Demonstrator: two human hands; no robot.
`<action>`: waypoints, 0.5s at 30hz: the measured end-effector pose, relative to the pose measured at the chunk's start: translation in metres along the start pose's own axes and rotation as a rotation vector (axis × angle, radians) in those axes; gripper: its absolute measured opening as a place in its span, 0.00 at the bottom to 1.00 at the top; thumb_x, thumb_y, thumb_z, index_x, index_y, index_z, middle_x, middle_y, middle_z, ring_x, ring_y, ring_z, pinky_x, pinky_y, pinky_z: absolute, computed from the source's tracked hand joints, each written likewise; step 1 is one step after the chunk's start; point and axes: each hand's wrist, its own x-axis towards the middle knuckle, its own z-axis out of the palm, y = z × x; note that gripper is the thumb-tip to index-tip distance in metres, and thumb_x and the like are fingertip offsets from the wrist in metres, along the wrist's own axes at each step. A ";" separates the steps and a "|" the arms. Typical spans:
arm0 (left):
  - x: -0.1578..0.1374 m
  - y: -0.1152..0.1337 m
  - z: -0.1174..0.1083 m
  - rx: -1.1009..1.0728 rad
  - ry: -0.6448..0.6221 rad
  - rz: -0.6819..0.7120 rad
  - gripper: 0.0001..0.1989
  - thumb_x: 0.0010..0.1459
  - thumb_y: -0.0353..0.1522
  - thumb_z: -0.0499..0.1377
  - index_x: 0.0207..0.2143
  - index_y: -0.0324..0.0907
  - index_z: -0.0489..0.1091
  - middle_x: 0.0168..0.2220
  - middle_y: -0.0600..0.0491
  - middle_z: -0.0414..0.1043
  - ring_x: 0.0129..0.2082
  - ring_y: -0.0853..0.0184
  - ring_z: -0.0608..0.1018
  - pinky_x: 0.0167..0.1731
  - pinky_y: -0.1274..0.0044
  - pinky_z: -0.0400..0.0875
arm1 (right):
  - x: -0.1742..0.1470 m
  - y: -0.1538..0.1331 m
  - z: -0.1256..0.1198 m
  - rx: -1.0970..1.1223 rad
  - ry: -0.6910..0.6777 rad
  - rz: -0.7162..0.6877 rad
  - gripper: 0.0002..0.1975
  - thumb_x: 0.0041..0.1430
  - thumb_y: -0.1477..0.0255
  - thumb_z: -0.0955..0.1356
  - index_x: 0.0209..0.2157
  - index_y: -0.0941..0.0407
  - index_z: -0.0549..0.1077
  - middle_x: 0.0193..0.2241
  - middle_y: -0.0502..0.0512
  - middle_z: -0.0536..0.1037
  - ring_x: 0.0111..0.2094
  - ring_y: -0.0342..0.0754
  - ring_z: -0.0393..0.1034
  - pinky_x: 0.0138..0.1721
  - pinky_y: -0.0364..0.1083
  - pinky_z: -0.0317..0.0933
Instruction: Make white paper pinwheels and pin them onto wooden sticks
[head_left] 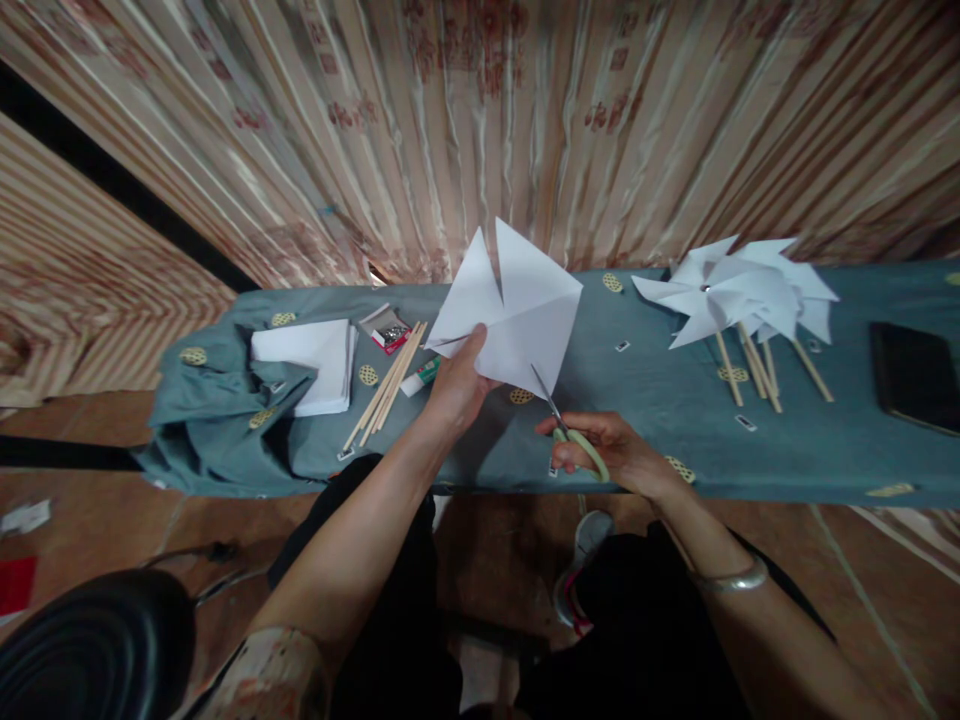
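A square white sheet of paper is gripped near its left lower edge by my left hand, thumb on top. Slits run inward from its top and left corners, and creases cross its face. My right hand holds scissors with pale green handles. The blades point up and left at the paper's bottom corner, with one blade showing over the sheet. Close to my left hand lie a green and white tube and several thin wooden sticks.
Finished paper pinwheels on sticks lie to the right, before a dark phone. At left are a stack of white paper and a small open box of metal pins. A blue-green cloth covers the narrow table; a black stool stands lower left.
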 end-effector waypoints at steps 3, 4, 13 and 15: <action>-0.001 0.001 0.001 0.005 0.014 -0.016 0.11 0.66 0.29 0.55 0.48 0.40 0.73 0.50 0.46 0.79 0.53 0.56 0.79 0.53 0.63 0.76 | 0.000 -0.001 0.000 0.003 0.005 -0.005 0.30 0.37 0.49 0.79 0.36 0.57 0.78 0.21 0.48 0.76 0.21 0.40 0.68 0.25 0.43 0.66; -0.002 0.002 0.001 0.004 0.018 -0.021 0.12 0.66 0.29 0.55 0.50 0.40 0.73 0.50 0.47 0.79 0.54 0.56 0.79 0.52 0.63 0.77 | 0.000 -0.001 0.001 0.000 0.006 -0.009 0.30 0.38 0.49 0.78 0.36 0.57 0.78 0.21 0.48 0.76 0.21 0.41 0.68 0.24 0.43 0.66; 0.001 0.000 0.000 -0.030 0.011 -0.019 0.10 0.65 0.29 0.56 0.47 0.40 0.74 0.48 0.46 0.80 0.51 0.59 0.80 0.53 0.67 0.76 | 0.001 0.000 0.001 0.002 0.024 -0.006 0.30 0.36 0.49 0.79 0.35 0.57 0.77 0.20 0.48 0.76 0.20 0.40 0.68 0.24 0.43 0.66; 0.001 0.000 0.000 -0.024 0.013 -0.013 0.09 0.65 0.28 0.56 0.46 0.40 0.74 0.48 0.47 0.80 0.50 0.59 0.81 0.52 0.67 0.76 | 0.000 -0.001 0.001 0.008 0.028 -0.005 0.30 0.36 0.50 0.79 0.34 0.57 0.77 0.20 0.48 0.76 0.20 0.40 0.68 0.24 0.43 0.66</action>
